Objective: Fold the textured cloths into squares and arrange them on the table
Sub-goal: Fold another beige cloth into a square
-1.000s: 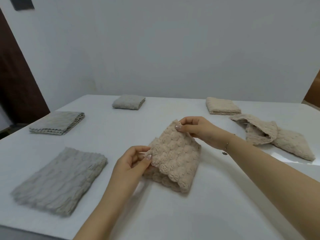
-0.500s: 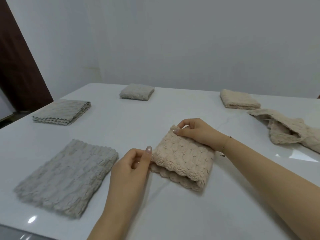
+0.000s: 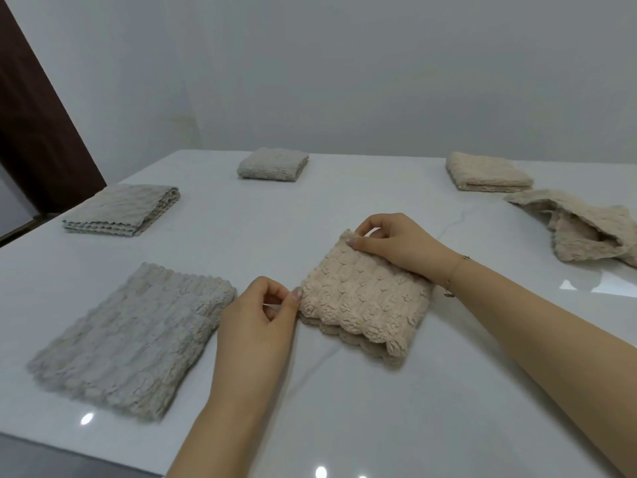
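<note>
A beige textured cloth (image 3: 365, 298), folded into a small square, lies flat on the white table (image 3: 379, 426) in front of me. My left hand (image 3: 256, 317) pinches its near-left corner between thumb and fingers. My right hand (image 3: 396, 241) pinches its far corner and rests on the top edge. A grey cloth (image 3: 132, 339) folded in a larger rectangle lies to the left. Folded grey cloths sit at the far left (image 3: 124, 210) and far middle (image 3: 274, 164). A folded beige cloth (image 3: 486, 172) sits at the far right.
An unfolded, crumpled beige cloth (image 3: 586, 229) lies at the right edge of view. A dark brown door or panel (image 3: 34, 125) stands beyond the table's left corner. A plain pale wall (image 3: 344, 70) runs behind the table.
The beige cloth was held tilted up above the table; both hands have lowered it and it now lies flat. The view has shifted slightly toward the right.
</note>
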`<state>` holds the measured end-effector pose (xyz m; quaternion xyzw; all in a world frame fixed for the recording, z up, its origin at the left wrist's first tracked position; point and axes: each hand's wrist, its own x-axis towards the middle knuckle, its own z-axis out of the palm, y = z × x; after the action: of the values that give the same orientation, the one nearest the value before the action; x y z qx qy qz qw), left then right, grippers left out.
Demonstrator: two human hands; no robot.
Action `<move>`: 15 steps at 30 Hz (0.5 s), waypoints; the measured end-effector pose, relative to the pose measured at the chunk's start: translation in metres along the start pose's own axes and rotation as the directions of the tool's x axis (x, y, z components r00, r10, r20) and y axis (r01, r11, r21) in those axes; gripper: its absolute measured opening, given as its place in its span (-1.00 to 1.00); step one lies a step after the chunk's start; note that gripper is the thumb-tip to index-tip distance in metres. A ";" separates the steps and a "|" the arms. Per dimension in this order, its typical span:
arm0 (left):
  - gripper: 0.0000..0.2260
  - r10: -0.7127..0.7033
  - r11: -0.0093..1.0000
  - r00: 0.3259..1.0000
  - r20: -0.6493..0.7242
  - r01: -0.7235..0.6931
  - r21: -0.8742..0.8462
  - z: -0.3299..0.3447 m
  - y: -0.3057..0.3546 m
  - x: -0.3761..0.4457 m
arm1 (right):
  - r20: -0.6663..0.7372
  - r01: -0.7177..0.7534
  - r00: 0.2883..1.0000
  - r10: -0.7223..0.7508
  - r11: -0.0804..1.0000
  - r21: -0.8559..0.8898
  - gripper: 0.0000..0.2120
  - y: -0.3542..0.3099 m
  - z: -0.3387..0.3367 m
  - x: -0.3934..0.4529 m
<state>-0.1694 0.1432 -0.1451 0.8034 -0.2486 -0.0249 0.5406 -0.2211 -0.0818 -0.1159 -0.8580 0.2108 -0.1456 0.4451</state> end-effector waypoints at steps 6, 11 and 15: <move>-0.86 0.015 1.000 0.999 -0.046 -0.014 0.025 0.002 -0.003 0.003 | 0.016 -0.069 0.998 0.068 0.996 0.059 -0.78 -0.007 -0.012 -0.010; -0.91 0.008 1.000 0.997 -0.071 -0.008 0.009 0.002 0.000 0.001 | 0.013 -0.073 0.997 0.073 0.997 0.025 -0.68 -0.012 -0.026 -0.028; -0.96 0.193 0.962 0.975 -0.107 -0.166 0.217 0.005 0.008 -0.004 | -0.011 -0.051 0.999 0.052 0.994 0.092 -0.67 -0.001 -0.047 -0.049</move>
<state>-0.1775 0.1389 -0.1411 0.8291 -0.2866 0.1015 0.4691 -0.2839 -0.0898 -0.0918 -0.8300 0.2291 -0.1494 0.4860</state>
